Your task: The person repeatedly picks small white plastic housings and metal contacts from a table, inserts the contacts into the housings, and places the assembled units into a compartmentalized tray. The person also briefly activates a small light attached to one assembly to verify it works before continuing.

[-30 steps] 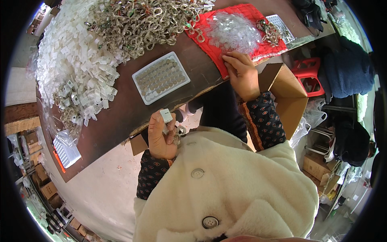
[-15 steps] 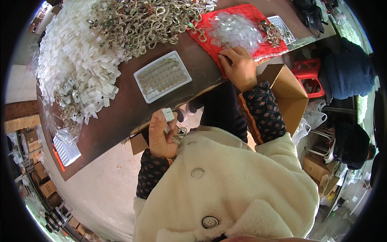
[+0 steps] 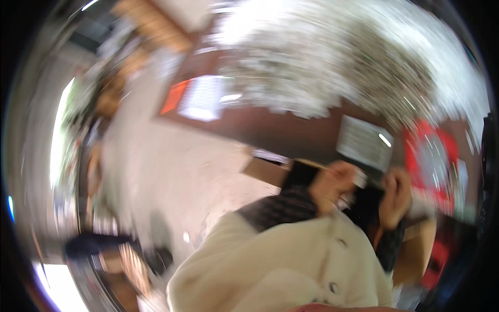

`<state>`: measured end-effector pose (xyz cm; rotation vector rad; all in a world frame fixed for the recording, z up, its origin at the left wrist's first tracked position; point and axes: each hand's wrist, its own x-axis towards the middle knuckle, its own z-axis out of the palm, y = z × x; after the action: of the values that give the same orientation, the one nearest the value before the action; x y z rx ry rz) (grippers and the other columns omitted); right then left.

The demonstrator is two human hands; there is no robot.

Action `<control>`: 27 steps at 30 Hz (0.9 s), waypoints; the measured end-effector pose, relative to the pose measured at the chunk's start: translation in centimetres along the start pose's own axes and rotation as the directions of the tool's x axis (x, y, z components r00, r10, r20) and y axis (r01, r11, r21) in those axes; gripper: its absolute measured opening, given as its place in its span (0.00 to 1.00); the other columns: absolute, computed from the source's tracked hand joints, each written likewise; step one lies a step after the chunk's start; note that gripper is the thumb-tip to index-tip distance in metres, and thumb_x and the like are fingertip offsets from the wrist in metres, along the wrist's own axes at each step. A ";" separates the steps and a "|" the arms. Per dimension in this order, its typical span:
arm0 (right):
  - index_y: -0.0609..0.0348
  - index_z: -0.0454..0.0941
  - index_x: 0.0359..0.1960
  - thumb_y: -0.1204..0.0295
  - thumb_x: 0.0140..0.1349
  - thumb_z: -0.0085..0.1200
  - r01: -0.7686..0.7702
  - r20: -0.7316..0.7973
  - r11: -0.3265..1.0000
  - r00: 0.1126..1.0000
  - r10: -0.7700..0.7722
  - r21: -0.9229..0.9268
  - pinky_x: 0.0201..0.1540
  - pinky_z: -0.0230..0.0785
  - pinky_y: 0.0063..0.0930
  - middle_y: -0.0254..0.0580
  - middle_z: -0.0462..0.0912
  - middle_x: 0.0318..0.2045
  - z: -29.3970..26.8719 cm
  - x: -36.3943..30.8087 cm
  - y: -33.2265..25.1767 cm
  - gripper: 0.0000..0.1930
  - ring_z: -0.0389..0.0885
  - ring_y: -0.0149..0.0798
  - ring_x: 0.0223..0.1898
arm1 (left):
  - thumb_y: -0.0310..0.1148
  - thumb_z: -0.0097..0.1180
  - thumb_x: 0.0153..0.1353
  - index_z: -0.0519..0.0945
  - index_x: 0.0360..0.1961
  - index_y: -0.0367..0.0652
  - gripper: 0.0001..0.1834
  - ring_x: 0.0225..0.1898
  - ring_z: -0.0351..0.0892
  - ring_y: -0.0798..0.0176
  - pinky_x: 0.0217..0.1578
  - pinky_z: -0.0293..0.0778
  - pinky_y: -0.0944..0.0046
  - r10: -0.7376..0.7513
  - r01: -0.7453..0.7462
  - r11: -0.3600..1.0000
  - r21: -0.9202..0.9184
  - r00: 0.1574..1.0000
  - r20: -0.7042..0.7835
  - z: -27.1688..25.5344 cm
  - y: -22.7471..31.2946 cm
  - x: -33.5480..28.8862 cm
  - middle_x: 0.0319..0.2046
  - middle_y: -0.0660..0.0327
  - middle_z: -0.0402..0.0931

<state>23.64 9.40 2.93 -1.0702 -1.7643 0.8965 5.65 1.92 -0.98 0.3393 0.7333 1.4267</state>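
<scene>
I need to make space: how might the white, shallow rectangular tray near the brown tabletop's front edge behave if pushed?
The white tray would probably slide rather than tip, lying low and flat on the brown tabletop. Its greyish contents might shift, though blur hides whether they're loose.

The right hand [image 3: 395, 197], previously at the edge of the red cloth [image 3: 422, 132], now stands nearer the left hand [image 3: 332, 184]; the view is turned leftward and heavily blurred.
</scene>
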 end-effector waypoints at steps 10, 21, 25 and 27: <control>0.68 0.69 0.46 0.73 0.75 0.39 0.313 0.337 0.861 0.823 -0.456 0.401 0.53 0.70 0.34 0.56 0.77 0.51 11.9 0.5 -7.3 0.09 0.78 0.44 0.48 | 0.32 0.63 0.66 0.78 0.40 0.41 0.07 0.26 0.76 0.76 0.23 0.67 0.76 0.488 -0.516 0.850 -0.105 0.847 -0.210 -1.1 5.3 -7.6 0.31 0.65 0.81; 0.66 0.71 0.43 0.75 0.73 0.44 0.482 0.344 0.641 0.568 -0.748 0.598 0.49 0.72 0.32 0.49 0.79 0.45 15.7 -1.2 -13.0 0.06 0.79 0.43 0.45 | 0.27 0.61 0.66 0.79 0.38 0.42 0.03 0.31 0.80 0.75 0.28 0.73 0.78 0.740 -0.761 0.645 0.076 0.596 -0.311 -2.2 7.2 -13.9 0.33 0.65 0.82; 0.66 0.72 0.42 0.75 0.72 0.47 0.227 0.440 0.702 0.640 -0.630 0.675 0.48 0.72 0.30 0.47 0.79 0.45 15.4 -1.1 -12.6 0.06 0.79 0.40 0.45 | 0.26 0.62 0.65 0.79 0.37 0.42 0.03 0.31 0.80 0.76 0.27 0.72 0.78 0.769 -0.771 0.624 0.127 0.576 -0.278 -2.7 7.1 -14.1 0.33 0.65 0.82; 0.66 0.72 0.42 0.75 0.71 0.48 0.207 0.487 0.720 0.612 -0.623 0.662 0.48 0.72 0.30 0.46 0.79 0.45 15.0 -0.8 -12.2 0.05 0.79 0.38 0.45 | 0.26 0.62 0.64 0.79 0.37 0.42 0.04 0.30 0.79 0.76 0.27 0.72 0.78 0.765 -0.765 0.631 0.126 0.588 -0.262 -2.4 7.1 -14.1 0.33 0.65 0.82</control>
<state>6.44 2.04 7.90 0.1605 -2.0095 1.4721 -0.99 -11.13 5.26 0.4852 0.8720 2.3570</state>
